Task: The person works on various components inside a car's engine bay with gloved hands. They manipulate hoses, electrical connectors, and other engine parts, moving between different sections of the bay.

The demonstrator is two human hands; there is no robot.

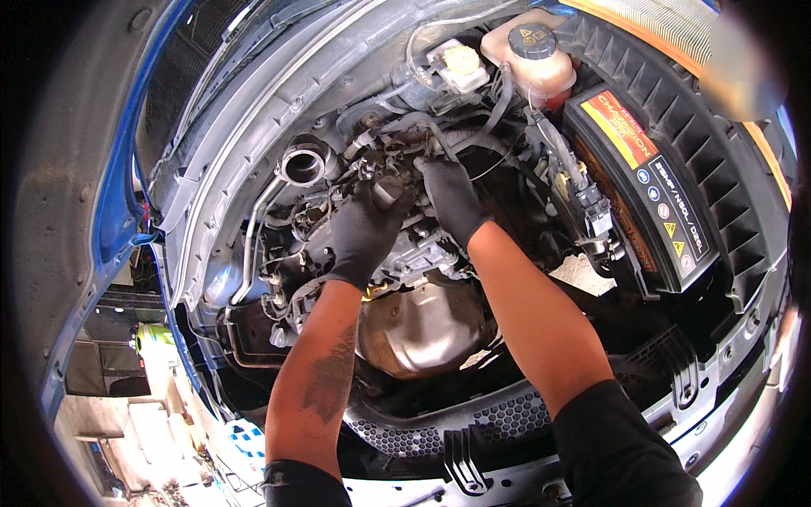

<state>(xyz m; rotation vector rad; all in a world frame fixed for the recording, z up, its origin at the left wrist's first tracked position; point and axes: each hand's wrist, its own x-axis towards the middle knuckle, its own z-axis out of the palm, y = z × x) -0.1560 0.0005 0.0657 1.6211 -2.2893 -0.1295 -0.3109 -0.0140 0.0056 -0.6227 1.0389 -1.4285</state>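
Observation:
Both my hands wear black gloves and reach deep into a car's engine bay. My left hand point(363, 232) grips a small dark engine part point(387, 193) in the middle of the bay, fingers curled round it. Just to its right, my right hand point(452, 196) presses on the same cluster of hoses and metal fittings point(397, 148), its fingertips hidden among them. Whether the right hand holds anything I cannot tell. Below the hands sits a dull metal heat shield point(422, 325).
An open metal pipe end point(302, 163) is at the left of the hands. A black battery point(646, 190) stands at the right, with a coolant tank point(532, 55) and a white fluid reservoir point(460, 66) behind. The black front grille point(473, 422) runs below my forearms.

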